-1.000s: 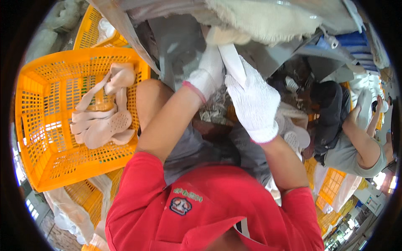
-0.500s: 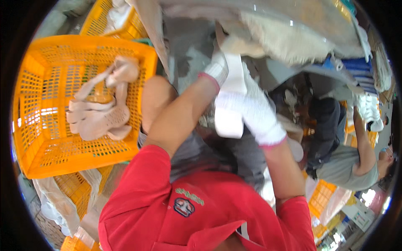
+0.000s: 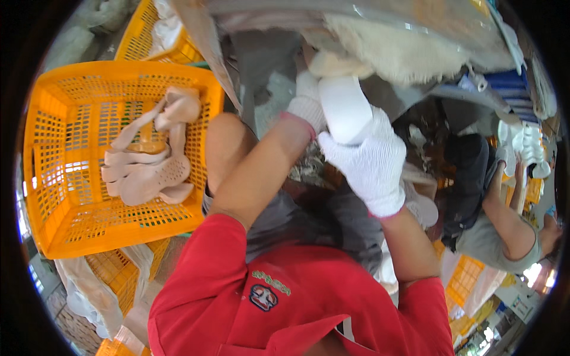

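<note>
In front of my knees, a smooth white shoe-sole-like piece [image 3: 345,110] is held upright, its rounded end toward me. My right hand [image 3: 369,160], in a white knit glove with a pink cuff, grips its lower right part, the thumb stretched along the near end. My left hand [image 3: 308,98], gloved alike, lies against the left side of the piece, and its fingers are mostly hidden. Just beyond the far end of the piece is a cream-coloured rounded pad [image 3: 339,64], which seems to touch it.
An orange crate [image 3: 65,243] at left holds several beige perforated shoe pieces [image 3: 157,172]. Behind it is another orange crate [image 3: 133,32] with white items. A plastic-covered surface with fuzzy cream material [image 3: 398,50] hangs ahead. A co-worker [image 3: 499,234] is at right beside white shoe pieces.
The white piece has swung up and away from me, toward the cream pad. My right hand has turned and shifted right, off the middle of the piece.
</note>
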`<state>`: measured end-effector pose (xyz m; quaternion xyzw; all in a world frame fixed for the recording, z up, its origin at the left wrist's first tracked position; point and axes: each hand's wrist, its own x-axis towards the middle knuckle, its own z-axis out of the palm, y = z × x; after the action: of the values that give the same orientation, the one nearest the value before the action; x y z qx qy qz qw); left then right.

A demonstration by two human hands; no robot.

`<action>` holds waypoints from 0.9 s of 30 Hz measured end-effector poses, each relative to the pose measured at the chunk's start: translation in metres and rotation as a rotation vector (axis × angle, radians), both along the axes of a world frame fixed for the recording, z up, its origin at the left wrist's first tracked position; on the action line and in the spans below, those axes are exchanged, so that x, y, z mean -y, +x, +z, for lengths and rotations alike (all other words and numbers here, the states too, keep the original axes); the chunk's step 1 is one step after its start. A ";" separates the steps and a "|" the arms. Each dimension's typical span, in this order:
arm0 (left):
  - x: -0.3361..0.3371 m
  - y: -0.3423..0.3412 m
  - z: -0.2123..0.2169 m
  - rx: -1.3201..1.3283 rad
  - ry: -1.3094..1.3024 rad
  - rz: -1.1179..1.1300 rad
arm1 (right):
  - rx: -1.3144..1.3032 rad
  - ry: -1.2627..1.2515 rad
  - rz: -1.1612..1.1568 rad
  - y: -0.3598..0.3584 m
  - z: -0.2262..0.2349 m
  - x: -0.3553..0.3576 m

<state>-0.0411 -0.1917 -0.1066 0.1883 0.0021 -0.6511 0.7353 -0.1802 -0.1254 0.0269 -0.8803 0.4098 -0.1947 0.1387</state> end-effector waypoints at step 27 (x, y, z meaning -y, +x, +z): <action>0.000 -0.020 -0.034 1.151 -0.054 0.017 | 0.078 0.497 0.148 0.007 0.019 -0.007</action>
<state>-0.0610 -0.1914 -0.1411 0.4933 -0.4135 -0.4378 0.6277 -0.1736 -0.1187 0.0459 -0.8385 0.3740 -0.1113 0.3804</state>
